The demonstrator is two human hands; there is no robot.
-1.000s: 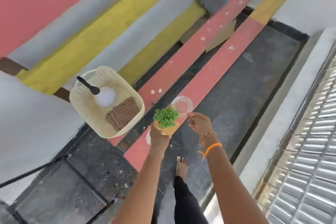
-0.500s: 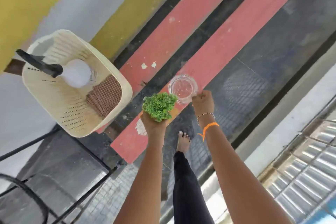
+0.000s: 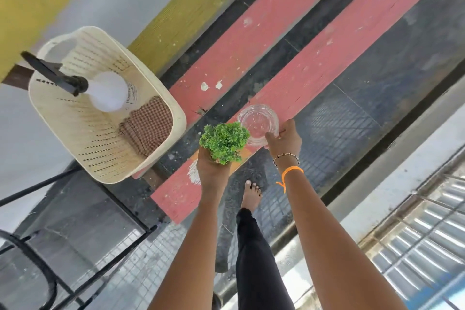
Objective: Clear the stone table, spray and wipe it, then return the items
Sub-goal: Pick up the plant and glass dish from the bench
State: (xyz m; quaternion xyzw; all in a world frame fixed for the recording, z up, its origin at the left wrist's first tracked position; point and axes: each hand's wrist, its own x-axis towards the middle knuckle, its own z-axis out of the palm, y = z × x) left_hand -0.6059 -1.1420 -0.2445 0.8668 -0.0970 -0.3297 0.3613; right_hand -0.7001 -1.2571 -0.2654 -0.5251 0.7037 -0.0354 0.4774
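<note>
My left hand (image 3: pixel 210 168) holds a small green artificial plant (image 3: pixel 224 142) in an orange pot from below. My right hand (image 3: pixel 285 139) grips the rim of a clear glass bowl (image 3: pixel 258 123). Both are held in the air above the red bench planks (image 3: pixel 297 75). To the left stands a cream plastic basket (image 3: pixel 83 138) holding a white spray bottle (image 3: pixel 108 92) with a black trigger and a folded brown checked cloth (image 3: pixel 148 127).
The basket sits on the red bench's end, over a black metal frame (image 3: pixel 118 209). Yellow planks (image 3: pixel 186 5) lie further left. My bare foot (image 3: pixel 251 195) is on the dark tiled floor. A metal grille (image 3: pixel 427 239) runs along the right.
The view has moved closer to the basket and bench. Both hands keep hold of the plant and the bowl and stay side by side.
</note>
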